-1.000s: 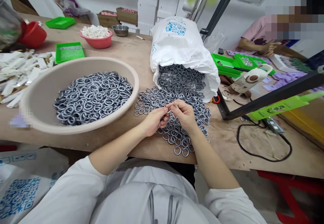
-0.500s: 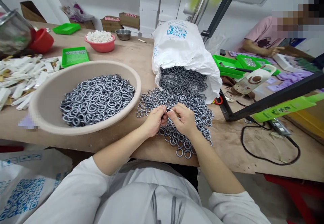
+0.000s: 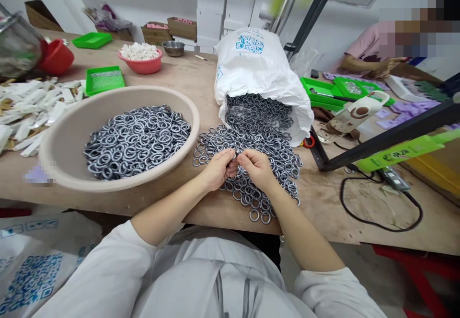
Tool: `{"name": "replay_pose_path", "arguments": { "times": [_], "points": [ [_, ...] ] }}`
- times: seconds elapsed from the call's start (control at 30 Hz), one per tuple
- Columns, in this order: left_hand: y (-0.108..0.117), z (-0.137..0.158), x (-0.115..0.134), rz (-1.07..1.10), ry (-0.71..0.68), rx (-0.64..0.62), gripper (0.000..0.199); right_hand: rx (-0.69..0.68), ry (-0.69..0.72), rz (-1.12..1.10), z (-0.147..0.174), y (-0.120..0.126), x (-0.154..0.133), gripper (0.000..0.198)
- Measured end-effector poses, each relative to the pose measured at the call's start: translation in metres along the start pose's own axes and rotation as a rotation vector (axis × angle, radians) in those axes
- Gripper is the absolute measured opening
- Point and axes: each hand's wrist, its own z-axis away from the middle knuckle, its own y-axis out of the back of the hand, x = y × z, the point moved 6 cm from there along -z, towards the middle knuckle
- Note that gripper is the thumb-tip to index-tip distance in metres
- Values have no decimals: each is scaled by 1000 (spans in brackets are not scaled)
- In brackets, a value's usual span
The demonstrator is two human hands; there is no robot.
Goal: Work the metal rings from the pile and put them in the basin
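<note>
My left hand [image 3: 220, 169] is closed in a pinch above a pile of grey rings [image 3: 247, 196], with a sliver of a grey ring showing at its fingertips. Close against it, my right hand [image 3: 257, 168] also pinches at the same ring, and the fingers cover most of it. The loose rings spread over the table under both hands. They spill from the mouth of a white plastic sack [image 3: 257, 69] lying just beyond. To the left, a large beige basin [image 3: 64, 164] holds many more such rings.
White strips [image 3: 53, 107] lie heaped at the left, near green trays [image 3: 92, 40] and a pink bowl [image 3: 141, 64] of white pieces. A black metal frame [image 3: 388, 138], a bottle [image 3: 350, 117] and a power strip [image 3: 394, 179] with its cable stand right. A co-worker [image 3: 362, 54] sits beyond.
My two hands stay over the pile, with fingertips drawn slightly closer together. Less of the dark ring shows between them. The co-worker's hand has risen slightly.
</note>
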Motion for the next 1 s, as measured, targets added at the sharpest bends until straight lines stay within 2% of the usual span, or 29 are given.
{"name": "replay_pose_path", "arguments": {
  "times": [0.1,0.17,0.27,0.33,0.43,0.57,0.67,0.77,0.87,0.93,1.0],
  "points": [
    [-9,3,-3,-68,-2,-102,39,207,-144,40,-13,25,25,57],
    [-10,4,-4,-93,-4,-115,38,248,-203,180,-24,40,32,56],
    [-6,2,-4,-127,15,-65,32,143,-301,467,-42,46,32,46],
    [-2,1,-5,-144,46,-39,25,29,-342,664,-54,37,32,38],
    [4,-1,-5,-139,88,7,21,-113,-327,912,-69,16,38,33],
    [16,-3,-2,-78,153,125,17,-136,-283,1006,-79,9,49,27],
    [22,-4,2,-30,178,208,13,-51,-266,839,-76,24,48,22],
    [24,-5,7,-92,119,263,20,-14,-322,370,-60,34,42,26],
    [23,-5,9,-242,4,290,27,-57,-406,-128,-37,24,31,36],
    [20,-4,10,-353,-71,263,30,-58,-421,-297,-23,14,21,40],
    [15,-4,9,-388,-88,213,34,-30,-398,-366,-14,5,12,42]
  ]
}}
